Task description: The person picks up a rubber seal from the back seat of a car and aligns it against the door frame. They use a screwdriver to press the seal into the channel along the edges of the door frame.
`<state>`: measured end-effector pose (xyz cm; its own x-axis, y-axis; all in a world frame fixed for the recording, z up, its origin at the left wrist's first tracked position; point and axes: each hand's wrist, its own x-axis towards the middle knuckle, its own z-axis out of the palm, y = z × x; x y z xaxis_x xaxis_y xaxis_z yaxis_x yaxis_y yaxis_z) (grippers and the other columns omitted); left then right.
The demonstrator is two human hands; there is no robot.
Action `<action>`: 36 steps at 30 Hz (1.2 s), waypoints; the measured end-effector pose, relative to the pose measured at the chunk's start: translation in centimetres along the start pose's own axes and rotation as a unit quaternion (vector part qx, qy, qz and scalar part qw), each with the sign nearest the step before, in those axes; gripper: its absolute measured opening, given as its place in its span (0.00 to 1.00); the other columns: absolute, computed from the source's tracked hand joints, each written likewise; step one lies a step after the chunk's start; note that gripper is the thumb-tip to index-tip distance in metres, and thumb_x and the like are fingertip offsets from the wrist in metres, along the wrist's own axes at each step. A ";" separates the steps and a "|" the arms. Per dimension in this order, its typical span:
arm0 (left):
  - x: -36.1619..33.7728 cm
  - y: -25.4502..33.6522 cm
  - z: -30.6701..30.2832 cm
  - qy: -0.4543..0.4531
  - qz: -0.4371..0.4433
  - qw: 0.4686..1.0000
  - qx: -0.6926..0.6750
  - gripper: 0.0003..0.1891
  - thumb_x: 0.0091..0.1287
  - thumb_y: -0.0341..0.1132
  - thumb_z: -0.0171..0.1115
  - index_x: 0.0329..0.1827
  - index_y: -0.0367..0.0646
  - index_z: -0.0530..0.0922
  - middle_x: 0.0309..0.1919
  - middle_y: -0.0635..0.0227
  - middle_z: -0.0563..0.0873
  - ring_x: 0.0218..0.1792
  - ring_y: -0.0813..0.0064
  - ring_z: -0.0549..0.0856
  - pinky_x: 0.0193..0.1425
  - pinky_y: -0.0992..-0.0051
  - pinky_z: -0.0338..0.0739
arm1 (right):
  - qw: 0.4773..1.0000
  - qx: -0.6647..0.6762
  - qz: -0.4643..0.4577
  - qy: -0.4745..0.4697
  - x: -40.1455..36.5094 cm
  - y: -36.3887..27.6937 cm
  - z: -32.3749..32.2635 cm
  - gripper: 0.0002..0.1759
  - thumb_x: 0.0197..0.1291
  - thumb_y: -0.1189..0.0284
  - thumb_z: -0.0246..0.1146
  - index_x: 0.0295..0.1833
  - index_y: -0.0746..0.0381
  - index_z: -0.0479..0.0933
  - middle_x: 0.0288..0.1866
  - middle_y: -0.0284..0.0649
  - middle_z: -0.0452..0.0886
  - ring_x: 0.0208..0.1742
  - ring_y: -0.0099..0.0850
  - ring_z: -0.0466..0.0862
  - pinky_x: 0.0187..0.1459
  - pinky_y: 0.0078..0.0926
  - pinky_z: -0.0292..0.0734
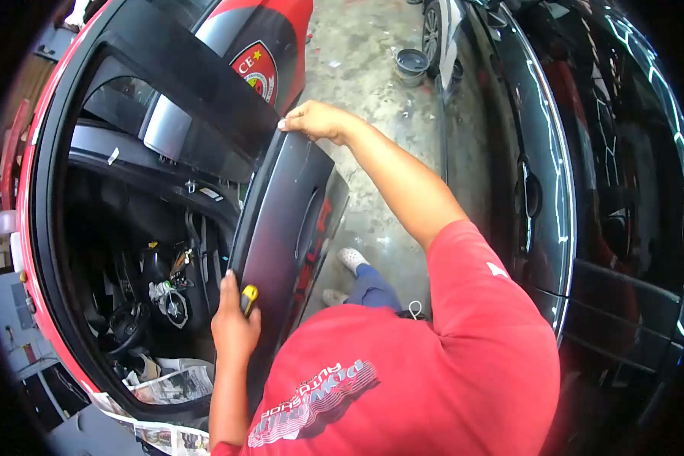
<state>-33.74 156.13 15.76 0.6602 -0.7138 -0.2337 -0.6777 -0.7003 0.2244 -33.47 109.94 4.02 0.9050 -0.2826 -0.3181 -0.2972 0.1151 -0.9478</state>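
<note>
I see one door panel [281, 220], upright at centre. My right hand [315, 120] clamps its top at 12 o'clock. My left hand [234, 323] grips its 7 o'clock edge with one yellow tool [248, 292]. Two cars crowd it: a red car [34, 152] at 9 and a black car [585, 152] at 3.

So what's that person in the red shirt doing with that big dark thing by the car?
The person holds a dark door panel upright beside the red car, whose side is open. The right hand grips its top edge. The left hand steadies its lower edge, holding a small yellow tool. A black car stands close by.
</note>
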 end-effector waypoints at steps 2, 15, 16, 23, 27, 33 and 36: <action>0.7 0.2 0.3 -0.017 0.009 1.000 0.015 0.46 0.65 0.30 0.71 0.89 0.39 0.63 0.80 0.41 0.75 0.71 0.42 0.85 0.69 0.52 0.84 | 1.000 0.022 0.004 0.004 0.0 -0.4 0.2 0.19 0.76 0.56 0.72 0.56 0.59 0.92 0.44 0.33 0.90 0.41 0.26 0.83 0.45 0.30 0.80; -4.0 -2.7 -2.1 0.060 0.035 0.988 -0.141 0.39 0.68 0.36 0.73 0.84 0.43 0.71 0.73 0.42 0.83 0.68 0.40 0.86 0.72 0.52 0.82 | 0.933 0.073 -0.131 0.328 -8.3 2.6 2.8 0.29 0.79 0.60 0.66 0.77 0.66 0.77 0.64 0.43 0.88 0.61 0.31 0.88 0.61 0.31 0.82; -5.5 -2.6 -2.8 0.067 0.016 0.975 -0.213 0.36 0.68 0.35 0.73 0.82 0.42 0.75 0.70 0.42 0.85 0.68 0.40 0.86 0.72 0.53 0.81 | 0.911 0.035 -0.151 0.382 -9.9 6.7 2.8 0.23 0.79 0.59 0.68 0.68 0.64 0.83 0.59 0.43 0.91 0.58 0.32 0.90 0.59 0.30 0.83; -7.4 4.3 -7.6 -0.034 0.166 0.957 -0.234 0.56 0.69 0.29 0.68 0.93 0.35 0.39 0.61 0.28 0.85 0.58 0.30 0.88 0.65 0.48 0.83 | 0.938 -0.003 -0.124 -0.323 -26.1 -3.8 16.9 0.45 0.78 0.57 0.71 0.89 0.64 0.62 0.77 0.44 0.80 0.77 0.37 0.80 0.78 0.43 0.73; -2.9 8.9 -8.3 -0.030 0.148 0.964 -0.220 0.60 0.70 0.33 0.73 0.93 0.36 0.35 0.60 0.31 0.85 0.59 0.33 0.87 0.65 0.48 0.83 | 0.944 0.042 -0.147 -0.293 -23.9 -8.2 16.6 0.45 0.73 0.53 0.75 0.84 0.70 0.69 0.80 0.52 0.78 0.81 0.42 0.77 0.82 0.44 0.69; 6.2 9.6 -4.3 0.258 0.098 0.910 -0.310 0.26 0.71 0.41 0.78 0.69 0.44 0.80 0.42 0.51 0.91 0.39 0.51 0.92 0.47 0.57 0.86 | 0.883 0.354 -0.308 0.003 -17.8 -16.5 -3.0 0.32 0.80 0.42 0.62 0.68 0.59 0.74 0.31 0.34 0.78 0.34 0.30 0.82 0.44 0.36 0.84; 10.7 10.3 -2.6 0.271 -0.103 0.904 -0.314 0.12 0.74 0.41 0.76 0.43 0.40 0.89 0.31 0.58 0.91 0.32 0.58 0.91 0.39 0.62 0.83 | 0.908 0.236 -0.325 0.121 -12.4 -20.7 -14.3 0.18 0.86 0.54 0.61 0.66 0.55 0.74 0.33 0.29 0.71 0.28 0.22 0.71 0.30 0.23 0.71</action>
<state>-32.79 141.20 18.04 0.9284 -0.3491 0.1275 -0.3172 -0.5655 0.7613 -42.91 97.45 27.35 0.7321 -0.6313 0.2559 0.4906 0.2280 -0.8410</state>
